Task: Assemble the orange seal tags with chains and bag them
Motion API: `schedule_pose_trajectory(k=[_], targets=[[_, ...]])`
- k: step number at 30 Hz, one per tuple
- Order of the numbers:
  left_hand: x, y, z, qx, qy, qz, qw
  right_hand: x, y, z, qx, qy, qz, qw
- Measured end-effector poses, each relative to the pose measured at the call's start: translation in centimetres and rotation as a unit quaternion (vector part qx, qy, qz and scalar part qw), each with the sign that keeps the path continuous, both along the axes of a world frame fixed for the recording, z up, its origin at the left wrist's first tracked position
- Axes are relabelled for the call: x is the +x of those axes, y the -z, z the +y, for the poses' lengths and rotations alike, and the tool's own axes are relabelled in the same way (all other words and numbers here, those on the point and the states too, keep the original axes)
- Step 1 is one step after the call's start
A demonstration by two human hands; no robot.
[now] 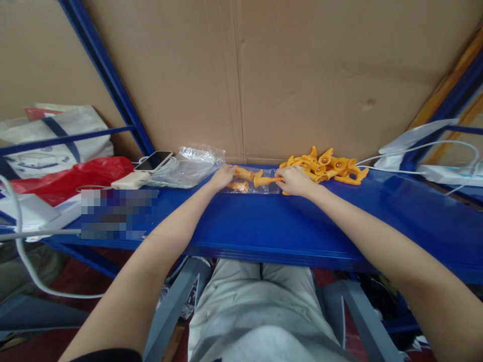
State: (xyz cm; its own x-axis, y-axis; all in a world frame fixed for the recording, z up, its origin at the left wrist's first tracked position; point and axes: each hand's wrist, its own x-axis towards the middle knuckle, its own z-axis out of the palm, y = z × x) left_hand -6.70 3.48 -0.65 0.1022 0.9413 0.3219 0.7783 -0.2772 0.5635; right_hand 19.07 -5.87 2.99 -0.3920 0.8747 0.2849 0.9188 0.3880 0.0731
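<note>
A transparent plastic bag (266, 188) lies flat on the blue tabletop between my two hands, with a few orange plastic pieces (243, 173) in or on it. My left hand (224, 177) is closed at the bag's left end. At the right end, my right hand (295, 180) pinches the narrow tip of an orange plastic piece (266, 179) that points left over the bag. Whether this piece is inside the plastic is hard to tell. Just behind and right of my right hand is a heap of similar hollow, horn-shaped orange pieces (330, 166).
Left of my left hand lie more transparent bags (184, 171), a phone (154, 161), a white power bank-like block (131, 181) and a red plastic bag (79, 176). White cables (426, 146) and a power strip (449, 174) are at the right. A cardboard wall (283, 75) stands behind.
</note>
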Motion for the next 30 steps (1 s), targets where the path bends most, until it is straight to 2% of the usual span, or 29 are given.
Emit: schedule_pose_trajectory(k=[8,17,23,30], targets=[[-0.1,0.2,0.3,-0.010,0.023,-0.029,0.999,-1.7,0.9,0.0,0.004,0.020,0.038,0.999],[0.6,-0.4,-0.7,-0.001,0.027,-0.017,0.999,-2.0,0.7,0.4,-0.030,0.073,0.091,0.993],[0.8,-0.4,-0.9,-0.008,0.049,-0.039,0.998,-1.7,1.6,1.6,-0.013,0.000,0.133,0.991],[1.0,-1.0,-1.6,-0.029,0.035,-0.048,0.998,-0.4,2.3,2.5,0.000,-0.062,0.202,0.977]])
